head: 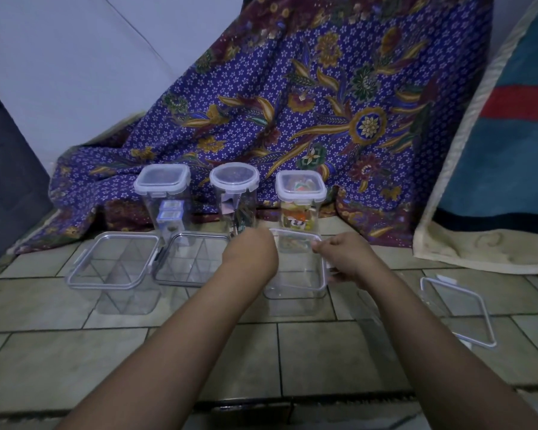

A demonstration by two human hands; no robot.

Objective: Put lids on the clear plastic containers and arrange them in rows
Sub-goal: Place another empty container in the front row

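Three tall clear containers with lids stand in a back row: left (162, 193), middle (234, 187), right (301, 193). In front of them are three low square clear containers. The left one (115, 265) and the middle one (190, 259) have lids on. I hold the right one (295, 277) between both hands. My left hand (252, 256) is closed at its left rim, its fingers hidden. My right hand (342, 256) pinches the right rim by a clip. Whether its lid is seated is unclear. A loose clear lid (457, 308) lies on the floor to the right.
Everything sits on a tiled floor (308, 352). A purple patterned cloth (292, 103) hangs right behind the back row. A blue and red mat with a cream border (494, 181) leans at the right. A dark panel (3, 169) stands at the left.
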